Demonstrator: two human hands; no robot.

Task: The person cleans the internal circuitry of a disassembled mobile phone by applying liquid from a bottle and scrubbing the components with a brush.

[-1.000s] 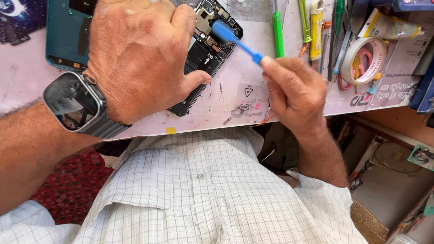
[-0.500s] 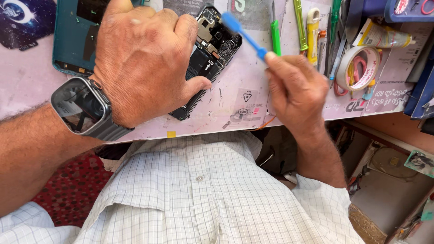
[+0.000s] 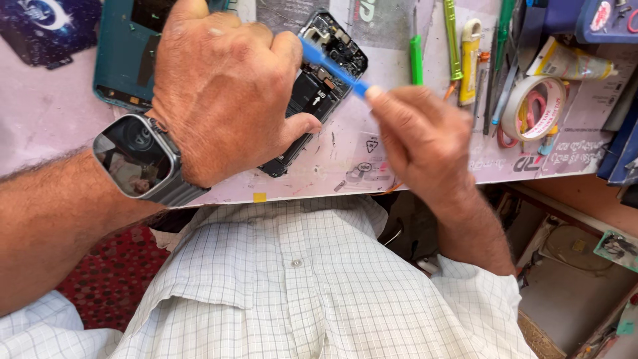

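The left hand [image 3: 222, 86] lies palm down over an opened phone [image 3: 319, 86] on the worktop [image 3: 372, 156], fingers spread across its upper part and the thumb pressed against its lower edge, pinning it flat. Only the phone's right side shows past the knuckles, with dark inner parts and small boards exposed. A smartwatch [image 3: 136, 156] with a dark square face sits on that wrist.

The right hand [image 3: 419, 133] is closed in a pinch on a blue plastic pry tool [image 3: 332, 66], whose flat tip slants up and leftward onto the phone's inner parts, just beside the left hand's fingertips.

Above and behind the left hand lies a teal phone case [image 3: 123, 60]. To the right of the right hand rest a green-handled tool [image 3: 417, 60], a yellow tool [image 3: 469, 60] and a roll of tape [image 3: 531, 106], near but apart from the fingers. Below both hands the person's checked shirt [image 3: 299, 279] fills the view.
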